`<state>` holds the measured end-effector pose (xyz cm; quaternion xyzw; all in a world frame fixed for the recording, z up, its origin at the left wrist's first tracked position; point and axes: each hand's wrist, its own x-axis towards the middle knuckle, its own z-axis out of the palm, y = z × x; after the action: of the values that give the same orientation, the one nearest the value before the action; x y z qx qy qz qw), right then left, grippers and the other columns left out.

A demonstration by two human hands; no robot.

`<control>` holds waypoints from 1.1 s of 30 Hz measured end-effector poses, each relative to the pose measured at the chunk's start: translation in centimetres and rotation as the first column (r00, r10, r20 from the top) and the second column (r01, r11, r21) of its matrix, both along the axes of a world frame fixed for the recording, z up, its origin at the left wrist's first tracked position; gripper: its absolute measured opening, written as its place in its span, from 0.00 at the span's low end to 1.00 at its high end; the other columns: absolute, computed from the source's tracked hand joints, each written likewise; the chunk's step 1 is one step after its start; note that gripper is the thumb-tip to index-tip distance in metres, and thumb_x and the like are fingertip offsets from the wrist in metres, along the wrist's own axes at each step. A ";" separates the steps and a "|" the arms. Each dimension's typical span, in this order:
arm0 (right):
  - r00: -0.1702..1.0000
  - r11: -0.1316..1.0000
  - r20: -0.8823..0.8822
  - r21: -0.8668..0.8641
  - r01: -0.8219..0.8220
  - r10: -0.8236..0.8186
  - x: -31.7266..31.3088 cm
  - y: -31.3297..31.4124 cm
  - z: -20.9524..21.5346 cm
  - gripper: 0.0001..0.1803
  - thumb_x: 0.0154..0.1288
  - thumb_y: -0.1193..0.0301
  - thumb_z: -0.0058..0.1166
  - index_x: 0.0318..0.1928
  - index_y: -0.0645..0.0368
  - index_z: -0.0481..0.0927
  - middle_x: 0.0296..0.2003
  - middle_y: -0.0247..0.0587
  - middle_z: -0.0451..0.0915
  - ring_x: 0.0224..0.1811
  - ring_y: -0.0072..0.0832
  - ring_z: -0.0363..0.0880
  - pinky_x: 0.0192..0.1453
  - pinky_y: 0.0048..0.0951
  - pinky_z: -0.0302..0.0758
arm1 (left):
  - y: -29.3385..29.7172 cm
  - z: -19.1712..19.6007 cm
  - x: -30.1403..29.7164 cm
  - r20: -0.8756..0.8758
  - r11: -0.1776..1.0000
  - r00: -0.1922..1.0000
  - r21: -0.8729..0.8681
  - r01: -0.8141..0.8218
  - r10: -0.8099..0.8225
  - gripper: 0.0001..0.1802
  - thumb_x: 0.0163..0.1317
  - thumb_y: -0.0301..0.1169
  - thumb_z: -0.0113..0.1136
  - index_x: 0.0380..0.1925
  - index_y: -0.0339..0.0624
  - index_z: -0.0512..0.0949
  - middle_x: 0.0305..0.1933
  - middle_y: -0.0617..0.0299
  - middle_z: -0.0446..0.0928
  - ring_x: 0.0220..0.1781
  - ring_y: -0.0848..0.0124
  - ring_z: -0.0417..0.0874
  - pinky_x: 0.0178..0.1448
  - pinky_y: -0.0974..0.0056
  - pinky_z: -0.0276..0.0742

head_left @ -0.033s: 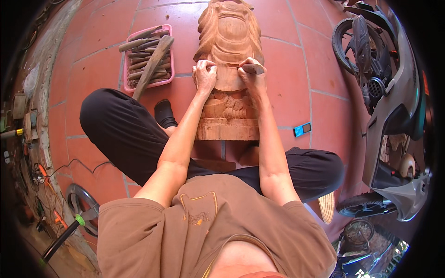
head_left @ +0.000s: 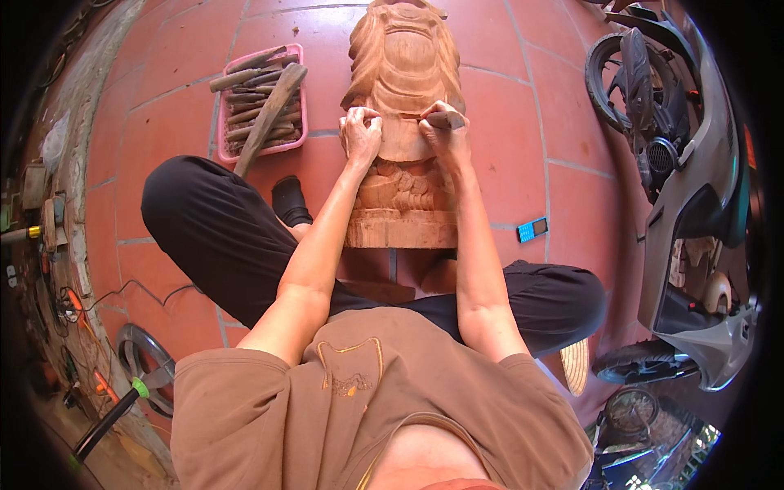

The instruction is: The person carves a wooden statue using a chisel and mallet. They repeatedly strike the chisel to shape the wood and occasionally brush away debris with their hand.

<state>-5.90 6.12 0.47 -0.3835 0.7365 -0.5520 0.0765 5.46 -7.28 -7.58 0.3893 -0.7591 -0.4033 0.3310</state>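
Wooden statue (head_left: pixel 405 139) with deep carved folds was on the red tile floor (head_left: pixel 502 163), right in front of the person sitting there. Its flat base was the end nearest to the person. From where I stood, both hands were on it, one at each side. The left hand (head_left: pixel 360 135) had its fingers bent in at the edge, and I could not tell if it held anything. The right hand (head_left: pixel 447 145) was curled around a brown thing (head_left: pixel 445 121), but most of that was hidden. To the left was a pink basket (head_left: pixel 284 147) full of brown sticks (head_left: pixel 245 116), with one long stick (head_left: pixel 273 113) lying across the top. A little blue phone (head_left: pixel 532 229) lay to the right, and a grey motorbike (head_left: pixel 704 135) was past it.
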 end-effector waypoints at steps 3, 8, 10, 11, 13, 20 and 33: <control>0.980 0.992 0.198 0.123 -0.006 -0.019 -0.5 0.1 1.6 0.02 0.54 0.76 0.60 0.29 0.60 0.80 0.23 0.29 0.78 0.28 0.15 0.73 0.35 0.20 0.70 | 0.0 0.2 -0.2 0.002 1.000 1.000 -0.001 -0.002 0.002 0.03 0.53 0.30 0.62 0.29 0.46 0.81 0.41 0.60 0.79 0.48 0.57 0.77 0.54 0.53 0.73; 0.916 0.995 0.393 -0.018 0.099 -0.084 0.7 0.8 1.1 0.03 0.59 0.75 0.62 0.31 0.56 0.81 0.26 0.26 0.78 0.30 0.15 0.73 0.36 0.21 0.71 | -0.5 0.0 -0.4 -0.023 1.000 1.000 -0.005 -0.015 0.015 0.03 0.53 0.31 0.62 0.27 0.46 0.81 0.41 0.60 0.79 0.48 0.57 0.77 0.54 0.53 0.73; 0.934 0.985 0.322 -0.017 0.172 -0.158 0.5 0.5 1.0 0.03 0.59 0.75 0.62 0.31 0.58 0.80 0.26 0.26 0.77 0.31 0.15 0.73 0.37 0.21 0.71 | -0.6 0.0 -0.7 -0.030 0.999 0.999 -0.032 -0.016 0.015 0.04 0.53 0.29 0.63 0.29 0.43 0.81 0.39 0.57 0.80 0.45 0.57 0.78 0.52 0.54 0.74; 0.958 0.989 0.252 -0.010 0.147 -0.140 0.4 0.7 0.7 0.03 0.57 0.75 0.62 0.30 0.59 0.81 0.25 0.27 0.78 0.30 0.16 0.75 0.37 0.22 0.72 | -0.5 0.1 -0.8 -0.034 0.999 0.999 -0.045 -0.016 0.014 0.05 0.53 0.29 0.63 0.29 0.41 0.82 0.38 0.55 0.80 0.43 0.57 0.79 0.51 0.55 0.75; 0.990 0.995 0.106 0.006 0.096 -0.096 0.2 1.0 0.4 0.03 0.54 0.75 0.62 0.28 0.60 0.81 0.24 0.30 0.81 0.29 0.18 0.77 0.36 0.25 0.75 | -0.4 0.0 -0.9 -0.022 0.999 1.000 -0.049 -0.019 0.018 0.05 0.53 0.29 0.63 0.29 0.41 0.82 0.38 0.55 0.80 0.43 0.57 0.79 0.50 0.55 0.75; 0.917 0.995 0.388 0.021 0.094 -0.094 -0.1 1.5 1.0 0.06 0.56 0.73 0.64 0.31 0.61 0.81 0.26 0.30 0.80 0.31 0.18 0.77 0.36 0.25 0.76 | 0.3 2.1 -0.2 0.105 0.958 0.992 -0.286 -0.032 0.064 0.10 0.54 0.33 0.66 0.35 0.41 0.81 0.40 0.58 0.80 0.47 0.56 0.78 0.55 0.56 0.72; 0.965 0.968 0.262 0.245 -0.053 -0.013 -0.2 1.5 1.9 0.17 0.57 0.82 0.53 0.48 0.60 0.81 0.39 0.44 0.84 0.42 0.30 0.83 0.48 0.28 0.79 | 1.7 9.1 -0.6 -0.267 0.867 0.881 0.214 0.450 -0.391 0.14 0.57 0.39 0.71 0.33 0.39 0.85 0.29 0.62 0.84 0.30 0.74 0.80 0.39 0.67 0.77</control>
<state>-6.14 7.65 2.38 -0.3022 0.7796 -0.4998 0.2261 4.87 -5.61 1.51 0.2091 -0.7236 -0.6049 0.2585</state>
